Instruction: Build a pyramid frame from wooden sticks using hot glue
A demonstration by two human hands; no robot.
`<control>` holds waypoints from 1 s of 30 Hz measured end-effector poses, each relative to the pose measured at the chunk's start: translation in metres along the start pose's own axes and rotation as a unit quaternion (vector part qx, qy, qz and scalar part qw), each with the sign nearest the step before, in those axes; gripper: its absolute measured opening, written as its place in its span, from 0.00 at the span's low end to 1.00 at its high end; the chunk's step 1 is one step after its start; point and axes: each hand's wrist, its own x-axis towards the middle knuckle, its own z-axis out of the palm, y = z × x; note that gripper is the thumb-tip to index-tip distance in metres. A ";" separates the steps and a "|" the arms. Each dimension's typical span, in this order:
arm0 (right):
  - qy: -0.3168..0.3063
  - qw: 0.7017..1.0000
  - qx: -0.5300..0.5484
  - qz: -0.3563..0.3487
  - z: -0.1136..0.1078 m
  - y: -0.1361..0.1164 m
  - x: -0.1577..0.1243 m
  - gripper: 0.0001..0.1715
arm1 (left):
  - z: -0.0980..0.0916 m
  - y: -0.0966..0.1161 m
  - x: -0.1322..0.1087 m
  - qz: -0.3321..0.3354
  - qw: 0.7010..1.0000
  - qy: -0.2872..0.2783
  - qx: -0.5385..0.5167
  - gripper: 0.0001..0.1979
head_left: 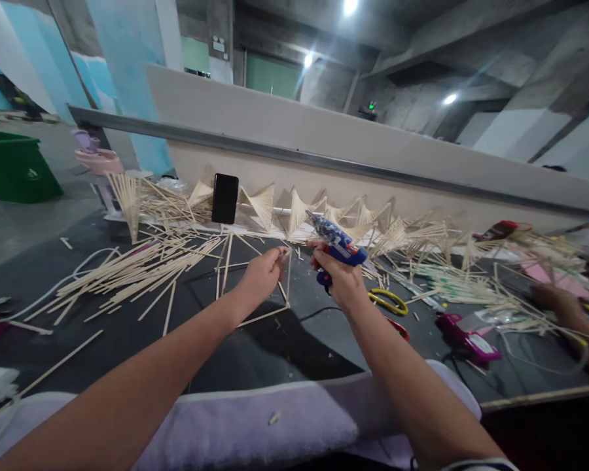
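My right hand (341, 278) is wrapped round a blue hot glue gun (341, 245), its nozzle pointing up and to the left. With fingers pinched, my left hand (262, 278) grips an upper corner of a frame of thin wooden sticks (288, 281), which stands on the dark table. Part of that frame is hidden behind the hand and forearm. The glue gun's tip is a short way from the pinched corner, apart from it. To the left of the frame lies a loose heap of wooden sticks (142, 275).
Twisted stick models (260, 208) line the partition, beside a black phone (224, 198). Yellow-handled scissors (387, 301) and a magenta device (468, 337) lie to the right. Another person's hand (552, 297) is at far right. A green bin (17, 167) stands left.
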 end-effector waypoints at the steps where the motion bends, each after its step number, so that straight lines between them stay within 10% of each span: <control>1: -0.008 1.000 0.012 0.003 0.005 0.001 0.005 0.14 | 0.000 0.000 0.000 0.001 1.000 0.001 0.004 0.15; 30: -0.082 0.980 0.168 0.069 0.029 0.036 0.014 0.14 | -0.004 0.004 -0.001 -0.028 0.999 -0.022 -0.030 0.15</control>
